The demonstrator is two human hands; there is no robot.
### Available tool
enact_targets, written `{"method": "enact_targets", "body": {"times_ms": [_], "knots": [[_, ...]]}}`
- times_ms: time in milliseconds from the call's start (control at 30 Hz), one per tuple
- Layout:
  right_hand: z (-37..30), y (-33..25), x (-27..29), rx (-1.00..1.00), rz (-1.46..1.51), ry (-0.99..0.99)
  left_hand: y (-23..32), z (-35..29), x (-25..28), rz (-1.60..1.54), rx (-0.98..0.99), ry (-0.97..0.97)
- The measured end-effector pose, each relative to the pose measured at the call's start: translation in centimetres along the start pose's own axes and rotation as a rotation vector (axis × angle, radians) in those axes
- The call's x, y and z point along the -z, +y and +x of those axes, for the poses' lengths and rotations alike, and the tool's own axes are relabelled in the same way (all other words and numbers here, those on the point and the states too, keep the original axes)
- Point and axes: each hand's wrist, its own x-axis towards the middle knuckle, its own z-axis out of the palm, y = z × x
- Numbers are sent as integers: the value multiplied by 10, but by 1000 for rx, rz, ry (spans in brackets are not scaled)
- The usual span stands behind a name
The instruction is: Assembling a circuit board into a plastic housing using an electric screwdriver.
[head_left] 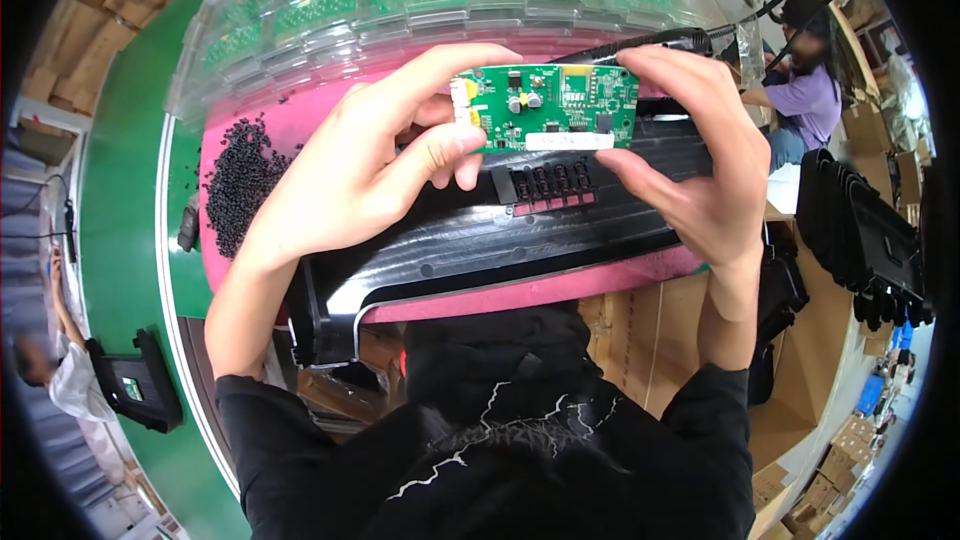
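Observation:
A green circuit board (548, 105) with yellow and white connectors and a white label strip is held up level between both hands. My left hand (375, 145) pinches its left end, thumb in front by the connectors. At the right end, my right hand (705, 130) has its fingers on the upper corner and its thumb by the lower corner. Below the board lies a long black plastic housing (450, 260) with a row of slotted black parts (555, 182) over a rectangular opening. The board hides part of the housing's far side.
A pile of small black pieces (240, 180) lies on the pink mat (520, 297) at left. Clear trays of green boards (400, 0) are stacked at the back. More black housings (870, 230) stand at right, near a seated person in purple (815, 95). Another black housing (130, 380) is at left.

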Motion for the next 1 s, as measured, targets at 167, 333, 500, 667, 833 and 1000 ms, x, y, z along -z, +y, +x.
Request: {"method": "enact_targets", "body": {"times_ms": [167,333,500,667,833,1000], "knots": [[-31,18,-16,-33,82,38,-13,2,-9,-105,145,-75],[-45,25,-24,-225,212,-91,-29,4,-16,66,121,-14],[-59,30,-32,-377,338,-306,-39,2,-22,491,42,-159],[-60,27,-38,-420,327,-321,-47,-3,-28,555,42,-152],[-61,24,-38,-421,302,-316,-45,-3,-27,575,46,-168],[-57,20,-39,-404,269,-330,-44,-2,-26,581,23,-164]]}}
